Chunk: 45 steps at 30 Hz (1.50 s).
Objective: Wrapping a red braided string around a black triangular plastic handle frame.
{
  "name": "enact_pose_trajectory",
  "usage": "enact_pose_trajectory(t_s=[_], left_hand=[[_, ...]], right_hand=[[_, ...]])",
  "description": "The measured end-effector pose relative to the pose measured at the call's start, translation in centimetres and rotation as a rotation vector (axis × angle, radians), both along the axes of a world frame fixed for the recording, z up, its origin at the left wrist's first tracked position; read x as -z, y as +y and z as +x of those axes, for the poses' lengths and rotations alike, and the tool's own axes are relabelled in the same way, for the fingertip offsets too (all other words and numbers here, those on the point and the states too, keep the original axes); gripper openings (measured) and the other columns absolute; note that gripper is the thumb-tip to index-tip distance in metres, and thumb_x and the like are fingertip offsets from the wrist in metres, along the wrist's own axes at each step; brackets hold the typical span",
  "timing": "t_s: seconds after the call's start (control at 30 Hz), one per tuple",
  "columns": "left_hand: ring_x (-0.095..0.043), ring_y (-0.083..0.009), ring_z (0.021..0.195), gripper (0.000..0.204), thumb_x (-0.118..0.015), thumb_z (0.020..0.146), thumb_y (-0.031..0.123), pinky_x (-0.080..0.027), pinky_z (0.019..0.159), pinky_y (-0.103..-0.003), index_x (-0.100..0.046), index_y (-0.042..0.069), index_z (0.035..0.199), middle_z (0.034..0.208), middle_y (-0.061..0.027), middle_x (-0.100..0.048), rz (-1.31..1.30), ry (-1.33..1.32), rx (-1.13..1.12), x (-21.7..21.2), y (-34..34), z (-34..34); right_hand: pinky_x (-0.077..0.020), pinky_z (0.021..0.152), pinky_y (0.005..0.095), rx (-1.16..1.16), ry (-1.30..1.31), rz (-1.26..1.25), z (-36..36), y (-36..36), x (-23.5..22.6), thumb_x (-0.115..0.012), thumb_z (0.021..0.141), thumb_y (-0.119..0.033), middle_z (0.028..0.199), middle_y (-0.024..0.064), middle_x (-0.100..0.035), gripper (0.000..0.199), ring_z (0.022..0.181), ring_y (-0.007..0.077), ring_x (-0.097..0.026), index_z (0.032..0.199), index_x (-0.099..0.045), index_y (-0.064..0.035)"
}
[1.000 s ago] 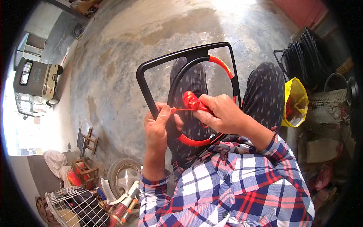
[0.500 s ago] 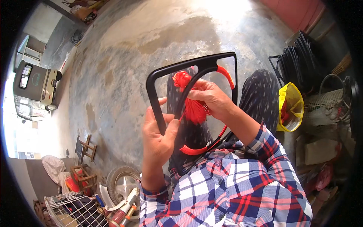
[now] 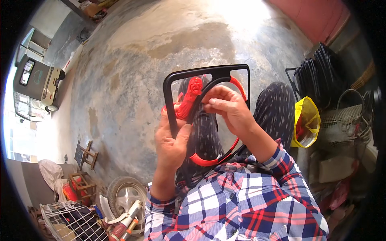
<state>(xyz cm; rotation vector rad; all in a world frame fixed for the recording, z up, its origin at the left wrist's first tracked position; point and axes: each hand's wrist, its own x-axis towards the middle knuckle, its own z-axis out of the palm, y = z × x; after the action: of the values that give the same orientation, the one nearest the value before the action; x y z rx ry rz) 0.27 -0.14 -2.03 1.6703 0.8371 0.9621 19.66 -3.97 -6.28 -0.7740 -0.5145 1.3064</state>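
Observation:
A black frame with rounded corners and a curved bar inside stands over my knees. Red cord is wound closely round parts of the curve, including a red wrapped stretch low on it. My left hand is closed round the frame's left side, thumb in front. A bundle of red cord lies against those fingers, seen through the frame; whether they grip it too is hidden. My right hand is at the curved bar's right side, thumb and fingers pinched together. What they pinch, if anything, I cannot make out.
A yellow bag with red material inside is right of my knee. Behind it hang or stack several black frames. A wire basket stands further right. At lower left are a wheel, a white wire crate and small wooden stools.
The red bundle has passed from my right hand to the left side of the curved bar, by my left fingers. My right hand has let it go and drawn its fingertips together.

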Motion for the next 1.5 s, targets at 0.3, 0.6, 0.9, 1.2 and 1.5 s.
enact_pose_trajectory(t_s=[0.3, 0.6, 0.9, 1.2, 1.5], left_hand=[[-0.055, -0.0192, 0.11, 0.005, -0.068, 0.087, 0.004, -0.044, 0.092, -0.032, -0.068, 0.0, 0.09, 0.127, -0.0113, -0.056, 0.239, 0.009, 0.112, 0.4, 0.5, -0.2], [-0.055, -0.0252, 0.117, 0.026, -0.066, 0.084, 0.0, -0.042, 0.1, -0.037, -0.07, 0.003, 0.109, 0.128, -0.0116, -0.056, 0.136, -0.026, 0.119, -0.3, -0.1, 0.4], [-0.047, -0.0247, 0.125, 0.004, -0.069, 0.083, 0.001, -0.039, 0.1, -0.037, -0.07, 0.003, 0.086, 0.13, -0.016, -0.052, 0.154, -0.037, -0.052, 1.6, 0.8, -0.8], [-0.063, -0.0147, 0.055, 0.018, -0.058, 0.096, 0.016, -0.052, 0.051, -0.026, -0.057, 0.0, 0.105, 0.077, -0.0137, -0.069, -0.426, -0.089, 0.018, 1.2, 1.2, -2.0], [-0.062, -0.0145, 0.052, 0.023, -0.056, 0.099, 0.021, -0.05, 0.047, -0.024, -0.054, 0.0, 0.109, 0.07, -0.0121, -0.067, -0.435, -0.082, 0.031, 1.4, 1.6, -2.0]], right_hand=[[-0.0449, 0.061, 0.0187, 0.071, -0.539, 0.138, -1.7, -0.9, -3.9, -0.072, 0.088, -0.011, 0.079, -0.0024, -0.061, 0.038, 0.066, 0.0024, -0.054, 0.119, -0.055, 0.0041], [-0.0463, 0.059, 0.0201, -0.049, -0.686, 0.188, -1.8, -0.6, -4.9, -0.074, 0.085, -0.009, 0.079, 0.0011, -0.068, 0.028, 0.067, 0.0036, -0.057, 0.109, -0.064, 0.0018], [-0.0504, 0.087, 0.0312, 0.267, -0.205, 0.331, 0.2, -1.3, -4.6, -0.066, 0.094, -0.019, 0.108, 0.0037, -0.066, 0.028, 0.099, 0.0128, -0.061, 0.118, -0.061, -0.0046], [-0.0491, 0.068, 0.0339, -0.233, -0.005, 0.393, -0.2, -6.3, -3.5, -0.056, 0.098, -0.036, 0.092, 0.0141, -0.06, 0.046, 0.073, 0.0214, -0.062, 0.131, -0.043, -0.0068], [-0.041, 0.067, 0.0194, -0.146, -0.015, 0.038, -1.0, -6.5, -0.6, -0.06, 0.099, -0.026, 0.089, -0.0057, -0.05, 0.028, 0.077, 0.0019, -0.048, 0.118, -0.052, -0.0072]])
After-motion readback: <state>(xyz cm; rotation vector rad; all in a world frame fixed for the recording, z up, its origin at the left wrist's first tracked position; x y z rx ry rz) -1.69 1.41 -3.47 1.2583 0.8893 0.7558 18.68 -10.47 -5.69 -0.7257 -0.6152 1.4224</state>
